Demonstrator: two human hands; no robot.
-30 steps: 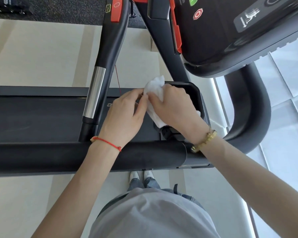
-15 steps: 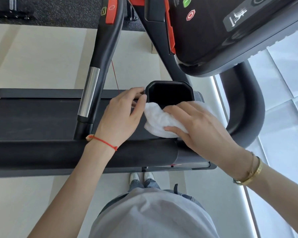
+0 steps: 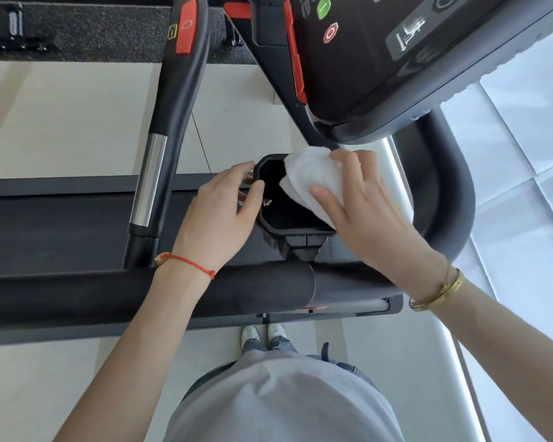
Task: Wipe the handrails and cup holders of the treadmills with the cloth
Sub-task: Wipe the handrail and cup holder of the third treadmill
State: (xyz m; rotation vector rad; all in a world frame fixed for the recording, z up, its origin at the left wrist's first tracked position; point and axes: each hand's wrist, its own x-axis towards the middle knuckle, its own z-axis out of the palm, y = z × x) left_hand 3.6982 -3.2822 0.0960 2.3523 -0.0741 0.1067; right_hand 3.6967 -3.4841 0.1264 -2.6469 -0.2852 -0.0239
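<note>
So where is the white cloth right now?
In the head view, the white cloth lies under the right hand, draped over the right rim of the black cup holder, just below the treadmill console.

Soft white terry cloth (image 3: 313, 177), matt black plastic cup holder (image 3: 296, 232), polished metal band on handrail (image 3: 147, 180).
</note>
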